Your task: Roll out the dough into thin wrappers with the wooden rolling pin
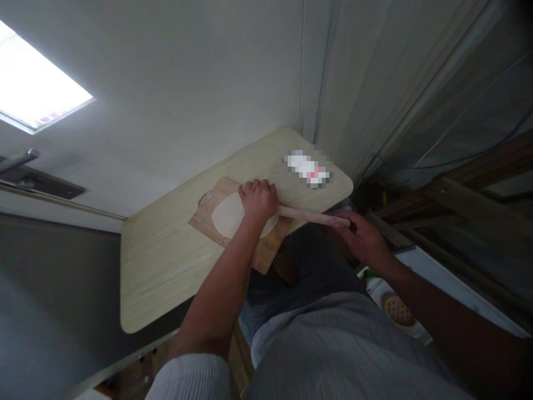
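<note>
A flat round of pale dough [227, 216] lies on a small wooden board [266, 258], set at an angle on a light wood-topped table [166, 255]. Across the dough's right side runs a thin wooden rolling pin [306, 214], which sticks out past the board's edge. My left hand [260, 200] is closed over the pin's far end, above the dough; it hides that part of the pin. Off the table's near edge, my right hand [362, 236] grips the pin's other end, fingers wrapped around it.
A blurred-out white and red item [308, 168] lies on the table's right part. Behind the table stands a white door with a metal handle [20, 166]. Wooden beams [453, 200] are at the right. Below my right forearm are a white surface and a round brown patterned thing [398, 310].
</note>
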`<state>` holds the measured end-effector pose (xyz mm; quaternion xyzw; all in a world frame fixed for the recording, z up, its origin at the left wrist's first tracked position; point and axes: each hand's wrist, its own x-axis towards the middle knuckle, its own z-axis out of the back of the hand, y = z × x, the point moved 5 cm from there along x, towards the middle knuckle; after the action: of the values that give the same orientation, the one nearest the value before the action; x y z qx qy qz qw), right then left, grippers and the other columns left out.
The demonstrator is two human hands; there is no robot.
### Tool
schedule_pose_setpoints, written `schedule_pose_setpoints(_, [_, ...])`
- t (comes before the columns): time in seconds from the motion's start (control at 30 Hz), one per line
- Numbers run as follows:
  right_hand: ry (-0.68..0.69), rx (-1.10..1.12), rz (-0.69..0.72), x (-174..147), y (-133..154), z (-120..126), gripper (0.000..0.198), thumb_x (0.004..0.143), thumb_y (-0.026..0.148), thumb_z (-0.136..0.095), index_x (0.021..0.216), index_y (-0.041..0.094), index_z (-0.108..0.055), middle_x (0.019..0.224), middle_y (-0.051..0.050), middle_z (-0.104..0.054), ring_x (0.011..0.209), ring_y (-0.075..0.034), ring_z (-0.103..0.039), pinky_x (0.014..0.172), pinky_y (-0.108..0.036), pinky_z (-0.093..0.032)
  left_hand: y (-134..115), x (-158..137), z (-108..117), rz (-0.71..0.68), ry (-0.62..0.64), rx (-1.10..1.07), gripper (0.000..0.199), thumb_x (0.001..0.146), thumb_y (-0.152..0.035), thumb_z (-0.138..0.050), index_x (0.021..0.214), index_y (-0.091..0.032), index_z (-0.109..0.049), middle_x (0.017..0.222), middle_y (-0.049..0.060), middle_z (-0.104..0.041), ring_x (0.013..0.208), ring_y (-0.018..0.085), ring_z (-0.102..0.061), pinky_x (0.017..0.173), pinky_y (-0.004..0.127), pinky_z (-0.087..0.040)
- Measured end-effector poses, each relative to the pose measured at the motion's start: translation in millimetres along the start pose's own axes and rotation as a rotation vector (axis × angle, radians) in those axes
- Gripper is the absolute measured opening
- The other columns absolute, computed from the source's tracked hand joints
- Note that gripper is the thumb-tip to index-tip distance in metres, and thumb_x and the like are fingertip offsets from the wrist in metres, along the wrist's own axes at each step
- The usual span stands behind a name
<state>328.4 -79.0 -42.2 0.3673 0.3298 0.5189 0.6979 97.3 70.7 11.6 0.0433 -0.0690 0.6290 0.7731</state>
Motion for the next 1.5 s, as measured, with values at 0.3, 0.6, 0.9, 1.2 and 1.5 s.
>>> schedule_pose_setpoints(0.3, [-0.015,0.001,-0.026,15,-5,1,0.044,0.088,0.063,-0.057,0.105,0.023,-0.069,0.079,-0.006,-0.072,0.067,-0.021,-0.065,0.060,-0.032,-0.048,-7,15,-5,-0.051,0.086,0.013,0.046,0.100,-0.033,-0.029,0.096,-0.017,-0.072,0.106,0.016,-0.072,0.109,0.032,-0.059,0.097,0.052,-0.035])
schedule_pose_setpoints(0.6, [-0.039,0.003,-0.025,24,-3,3,0.043,0.089,0.062,-0.056,0.100,0.023,-0.070,0.076,-0.005,-0.071,0.066,-0.020,-0.064,0.062,-0.032,-0.047,-13,29,-9,-0.017,0.199,0.024,0.049,0.100,-0.036,-0.028,0.098,-0.014,-0.072,0.104,0.017,-0.074,0.102,0.032,-0.066,0.094,0.051,-0.038])
schedule_pose_setpoints(0.9, [-0.021,-0.036,-0.025,33,-4,4,0.044,0.090,0.062,-0.052,0.095,0.022,-0.070,0.075,-0.005,-0.070,0.069,-0.022,-0.064,0.063,-0.033,-0.046,-17,42,-12,0.027,0.225,0.008,0.045,0.099,-0.032,-0.029,0.106,-0.012,-0.069,0.108,0.021,-0.072,0.104,0.034,-0.068,0.094,0.052,-0.041])
schedule_pose_setpoints(1.2, [0.305,-0.134,0.070,33,23,-12,0.041,0.087,0.062,-0.059,0.092,0.023,-0.071,0.080,-0.004,-0.072,0.069,-0.020,-0.063,0.062,-0.030,-0.042,-21,38,-14,-0.024,0.227,0.032,0.047,0.097,-0.037,-0.034,0.099,-0.012,-0.073,0.099,0.021,-0.075,0.097,0.033,-0.070,0.094,0.052,-0.043])
schedule_pose_setpoints(1.5, [0.439,-0.156,0.106,2,31,-25,0.043,0.089,0.061,-0.055,0.091,0.020,-0.069,0.070,-0.002,-0.067,0.063,-0.019,-0.060,0.057,-0.029,-0.037,-10,21,8,-0.039,0.264,-0.093,0.054,0.099,-0.052,-0.033,0.086,-0.018,-0.073,0.092,0.014,-0.076,0.092,0.026,-0.070,0.086,0.039,-0.047])
